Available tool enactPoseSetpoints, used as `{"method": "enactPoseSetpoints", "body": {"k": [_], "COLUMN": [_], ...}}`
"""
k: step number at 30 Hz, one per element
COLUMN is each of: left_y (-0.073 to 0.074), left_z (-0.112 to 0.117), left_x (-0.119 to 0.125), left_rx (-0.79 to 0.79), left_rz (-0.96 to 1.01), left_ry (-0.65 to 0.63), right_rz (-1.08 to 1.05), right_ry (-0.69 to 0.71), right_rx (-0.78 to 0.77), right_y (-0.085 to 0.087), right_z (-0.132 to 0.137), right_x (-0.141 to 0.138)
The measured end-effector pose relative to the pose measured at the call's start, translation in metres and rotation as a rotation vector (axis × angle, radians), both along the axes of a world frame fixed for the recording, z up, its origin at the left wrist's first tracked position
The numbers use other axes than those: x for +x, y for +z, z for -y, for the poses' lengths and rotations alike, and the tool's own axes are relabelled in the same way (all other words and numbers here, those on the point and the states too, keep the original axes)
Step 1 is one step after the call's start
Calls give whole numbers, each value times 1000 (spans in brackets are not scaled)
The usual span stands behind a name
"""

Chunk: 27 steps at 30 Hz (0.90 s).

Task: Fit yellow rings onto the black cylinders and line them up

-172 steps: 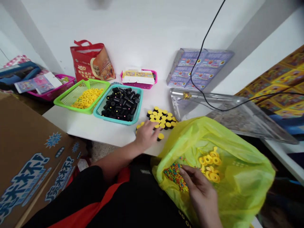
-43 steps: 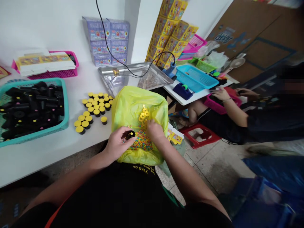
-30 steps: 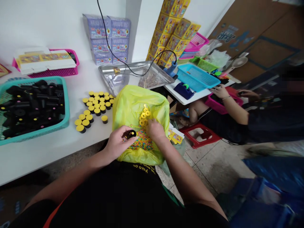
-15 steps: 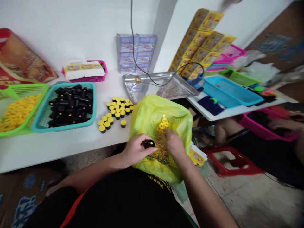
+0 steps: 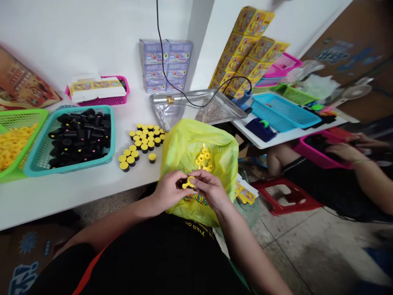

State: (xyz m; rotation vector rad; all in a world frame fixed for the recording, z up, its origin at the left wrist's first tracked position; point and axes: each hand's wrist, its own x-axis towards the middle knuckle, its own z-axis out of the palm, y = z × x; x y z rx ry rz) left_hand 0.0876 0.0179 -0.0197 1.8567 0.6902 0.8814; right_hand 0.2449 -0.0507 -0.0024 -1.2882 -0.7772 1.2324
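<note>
1. The left hand (image 5: 168, 190) and yellow ring (image 5: 190, 181) hide most of the black piece (image 5: 182, 183).
2. The right hand (image 5: 211, 190) covers some multicolored beads (image 5: 197, 199).
3. The left edge cuts off the green basket (image 5: 37, 141) and printed bag (image 5: 24, 80) beyond.
4. At right, the co-worker's hands (image 5: 346, 152) are blurred, their hold unclear.
5. Some print on the far purple boxes (image 5: 166, 63) is too small to read.
</note>
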Motion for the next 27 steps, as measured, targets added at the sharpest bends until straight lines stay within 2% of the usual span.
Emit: {"method": "enactPoseSetpoints", "body": {"k": [3,7,14,17,20,23,27], "left_y": [1,3,3,2,6,13,22], "left_z": [1,0,1,4,6,2,-7], "left_x": [1,3,5,3,-1,-9,-16], "left_rx": [19,57,127,199,251,101,-384], "left_rz": [-31,-57,-69,-22,30,67,69], "left_ry": [16,35,60,79,45,-64,-344], "right_rz": [38,145,-23,-93,-182,-174,-95], "right_ry": [-24,-161,-280,-253,-199,-244,-290], "right_rx": [45,127,50,-21,-40,7,48], "right_y": [-5,-9,-15,-15,-12,-9,-6], "right_z": [0,-2,-3,0,3,5,8], "right_x": [-4,-11,-23,-29,-34,-33,-25]}}
